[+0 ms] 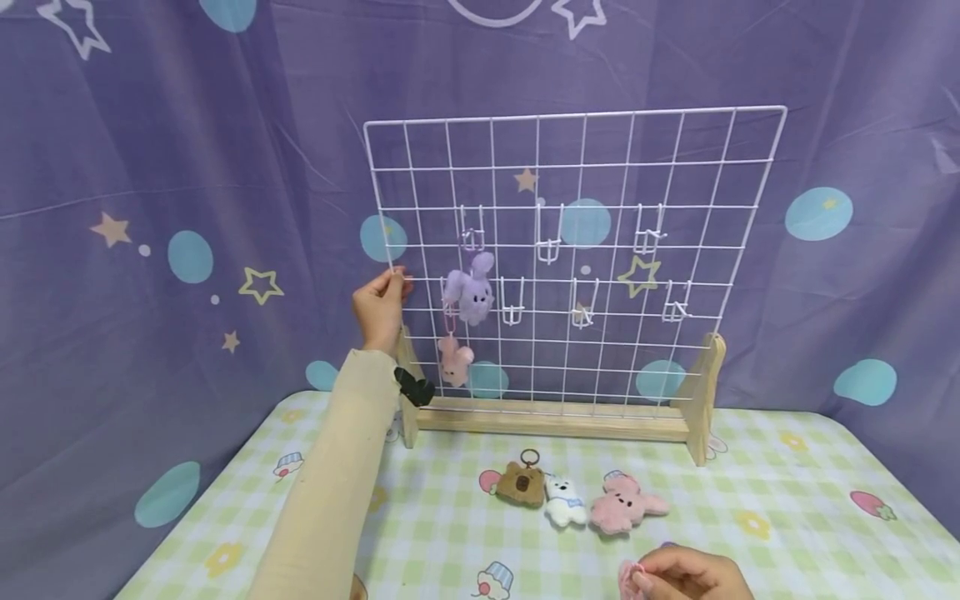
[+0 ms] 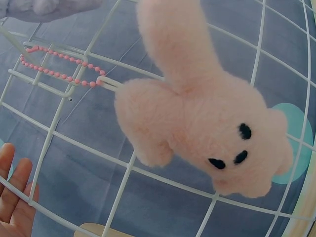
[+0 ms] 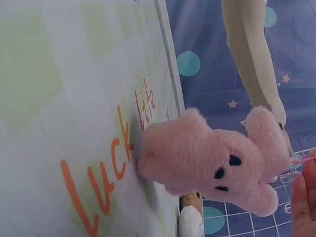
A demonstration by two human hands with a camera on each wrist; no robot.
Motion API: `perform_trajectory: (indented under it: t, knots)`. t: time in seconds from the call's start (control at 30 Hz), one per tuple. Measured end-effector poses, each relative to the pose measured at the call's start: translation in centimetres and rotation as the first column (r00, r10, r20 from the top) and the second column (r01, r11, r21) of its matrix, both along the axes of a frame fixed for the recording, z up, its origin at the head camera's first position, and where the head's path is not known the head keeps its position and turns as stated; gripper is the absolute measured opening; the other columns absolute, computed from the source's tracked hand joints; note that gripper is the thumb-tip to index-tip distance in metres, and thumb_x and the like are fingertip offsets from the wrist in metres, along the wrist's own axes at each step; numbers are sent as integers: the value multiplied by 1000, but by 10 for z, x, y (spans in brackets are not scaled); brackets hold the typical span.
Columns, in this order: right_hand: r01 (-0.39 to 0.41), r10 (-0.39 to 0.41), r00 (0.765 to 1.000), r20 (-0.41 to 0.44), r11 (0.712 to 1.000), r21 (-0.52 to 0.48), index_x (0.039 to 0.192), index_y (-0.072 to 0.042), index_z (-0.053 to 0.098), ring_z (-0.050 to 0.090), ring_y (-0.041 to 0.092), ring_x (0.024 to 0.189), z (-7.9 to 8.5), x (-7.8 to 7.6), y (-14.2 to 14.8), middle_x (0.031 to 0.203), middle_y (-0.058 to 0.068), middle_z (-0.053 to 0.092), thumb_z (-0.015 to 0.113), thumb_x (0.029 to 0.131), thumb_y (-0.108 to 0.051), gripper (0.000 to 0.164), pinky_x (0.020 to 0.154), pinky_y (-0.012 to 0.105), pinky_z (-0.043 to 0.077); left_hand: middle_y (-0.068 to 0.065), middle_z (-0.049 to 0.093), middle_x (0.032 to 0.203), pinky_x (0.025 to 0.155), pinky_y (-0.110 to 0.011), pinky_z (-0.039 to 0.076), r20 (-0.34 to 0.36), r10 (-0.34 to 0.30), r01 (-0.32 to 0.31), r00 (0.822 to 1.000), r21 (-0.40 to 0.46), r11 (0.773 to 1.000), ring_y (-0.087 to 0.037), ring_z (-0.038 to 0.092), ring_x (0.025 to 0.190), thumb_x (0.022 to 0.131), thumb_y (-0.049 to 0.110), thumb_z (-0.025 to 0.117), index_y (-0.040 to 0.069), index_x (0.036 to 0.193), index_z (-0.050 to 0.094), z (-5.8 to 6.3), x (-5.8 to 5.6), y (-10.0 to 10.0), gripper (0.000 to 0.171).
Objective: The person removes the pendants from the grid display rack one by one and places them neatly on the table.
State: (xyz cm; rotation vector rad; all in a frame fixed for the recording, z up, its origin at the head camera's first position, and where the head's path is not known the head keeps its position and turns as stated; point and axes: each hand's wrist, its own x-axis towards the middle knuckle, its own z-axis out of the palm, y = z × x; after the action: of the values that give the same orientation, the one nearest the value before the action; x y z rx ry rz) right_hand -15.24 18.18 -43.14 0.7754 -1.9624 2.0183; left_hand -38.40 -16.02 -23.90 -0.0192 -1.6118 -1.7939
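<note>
At the left edge of a white wire grid panel (image 1: 532, 167), my left hand (image 1: 380, 307) grips the frame wire between thumb and fingers; its fingers show behind the wires in the left wrist view. Beside it, a purple plush bunny keychain (image 1: 474, 298) hangs from an upper hook, and a pink plush keychain (image 2: 197, 118) hangs lower by a pink bead chain (image 2: 61, 71). Low in the head view, my right hand (image 1: 693, 575) pinches the pink chain of another pink plush keychain (image 3: 207, 158). That plush is upright at the tablecloth in the right wrist view, its long ears towards the hand.
On the checked tablecloth (image 1: 435, 508) lie a brown bear keychain (image 1: 521, 485), a white bear plush (image 1: 565, 502) and a pink long-eared plush (image 1: 624, 505). Several white hooks without toys, one a double hook (image 1: 549, 248), sit on the grid. A wooden stand (image 1: 555, 419) supports it.
</note>
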Motion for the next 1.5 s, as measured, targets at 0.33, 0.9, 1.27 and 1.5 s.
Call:
perform_trajectory:
  t: [0.33,0.9,1.27,1.5]
  knots:
    - [113,-124,986,115,989,95,87,5,67,66,10,69,7,-13,1,78,2,71,60,87,6,7,59,27,56,5,65,70,62,-14,52,-1,-2,2,1000,1,1000,-7,65,65,91,3,57,-8,106,68,0,1,1,21]
    - [-11,-43,985,170,953,304,95,9,65,66,7,74,3,-44,19,85,4,71,58,92,-5,16,64,26,56,2,66,71,60,-13,52,-10,-2,2,1000,-4,1000,-9,66,65,91,2,56,-9,105,68,-1,1,-1,21]
    - [-133,35,951,306,942,307,101,11,64,64,7,80,-1,-58,17,91,7,70,59,93,-12,24,71,24,56,-6,69,78,61,-14,52,10,17,-17,1000,-15,1000,-9,66,67,91,3,56,-8,106,68,3,6,1,22]
    - [-167,92,963,254,942,292,100,11,63,63,7,77,-3,-65,16,89,8,70,56,93,-7,21,70,25,56,2,67,73,64,-15,53,31,-4,4,1000,15,1000,-8,66,66,91,5,58,-5,106,69,0,-4,-2,21]
